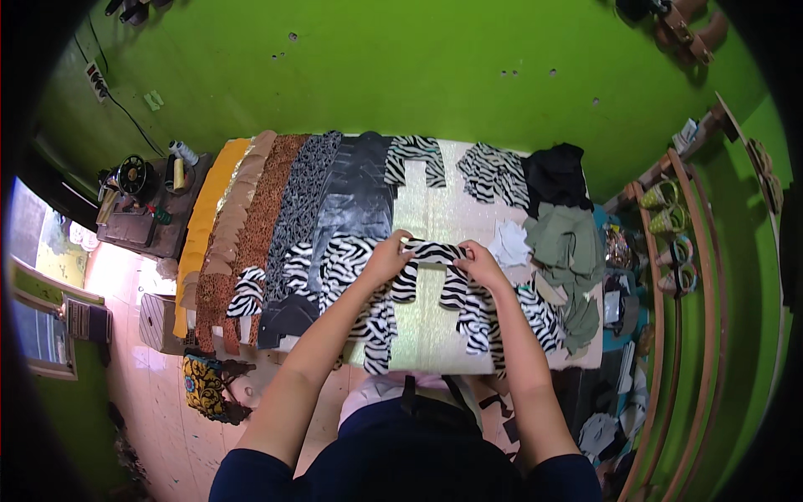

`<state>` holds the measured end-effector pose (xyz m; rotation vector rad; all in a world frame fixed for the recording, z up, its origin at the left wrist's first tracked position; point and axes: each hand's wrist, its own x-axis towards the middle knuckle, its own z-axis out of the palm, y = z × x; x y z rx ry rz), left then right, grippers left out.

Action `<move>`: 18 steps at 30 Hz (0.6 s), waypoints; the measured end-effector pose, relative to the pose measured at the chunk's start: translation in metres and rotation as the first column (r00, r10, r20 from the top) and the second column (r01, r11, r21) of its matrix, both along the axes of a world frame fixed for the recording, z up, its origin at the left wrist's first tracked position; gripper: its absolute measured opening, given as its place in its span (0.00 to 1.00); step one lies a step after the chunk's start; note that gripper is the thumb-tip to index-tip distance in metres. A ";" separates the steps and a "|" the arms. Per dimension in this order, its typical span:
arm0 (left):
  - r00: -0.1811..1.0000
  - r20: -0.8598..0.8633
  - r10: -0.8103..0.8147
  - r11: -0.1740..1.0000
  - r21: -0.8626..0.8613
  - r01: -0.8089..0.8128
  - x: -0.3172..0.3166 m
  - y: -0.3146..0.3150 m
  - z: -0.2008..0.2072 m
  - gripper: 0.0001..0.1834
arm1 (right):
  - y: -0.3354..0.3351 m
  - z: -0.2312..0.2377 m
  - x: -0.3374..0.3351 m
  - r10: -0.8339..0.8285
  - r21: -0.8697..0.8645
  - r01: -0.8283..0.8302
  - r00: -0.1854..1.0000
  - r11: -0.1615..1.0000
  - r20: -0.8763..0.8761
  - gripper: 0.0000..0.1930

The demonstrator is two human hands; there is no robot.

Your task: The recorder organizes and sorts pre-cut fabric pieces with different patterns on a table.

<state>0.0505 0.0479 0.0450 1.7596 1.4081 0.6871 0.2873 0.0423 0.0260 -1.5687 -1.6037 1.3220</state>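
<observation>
Between my hands, above the table (431,339), is a U-shaped zebra-print fabric piece (436,252), its two legs hanging toward me. My left hand (390,258) pinches its upper left corner, and the fingers of my right hand (481,265) are closed on the upper right corner. A pile of zebra-print pieces (355,259) lies under and beside my left wrist. More zebra-print pieces (539,318) spread by my right forearm. Farther back, a similar cut piece (416,152) rests near the wall, with another zebra-print stack (493,171) to its right.
Overlapping rows of yellow (209,226), brown leopard-print (263,201) and black (355,197) pieces cover the table's left. Olive fabric (565,251) and black cloth (556,174) lie at right. A sewing machine (134,188) stands far left. Wooden racks (682,335) hold sandals (665,219).
</observation>
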 end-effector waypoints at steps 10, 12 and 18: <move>0.949 0.025 0.315 0.932 0.184 -0.314 -0.019 0.141 -0.029 0.23 | 0.151 -0.018 -0.070 -0.214 0.599 0.088 0.966 0.796 0.143 0.08; 0.930 -0.006 0.367 0.898 0.263 -0.353 -0.018 0.168 -0.039 0.22 | 0.178 -0.028 -0.074 -0.242 0.658 0.050 0.949 0.752 0.204 0.07; 0.909 -0.197 0.367 0.920 0.219 -0.324 -0.003 0.219 -0.042 0.11 | 0.228 -0.056 -0.068 -0.245 0.545 0.036 0.916 0.838 0.317 0.06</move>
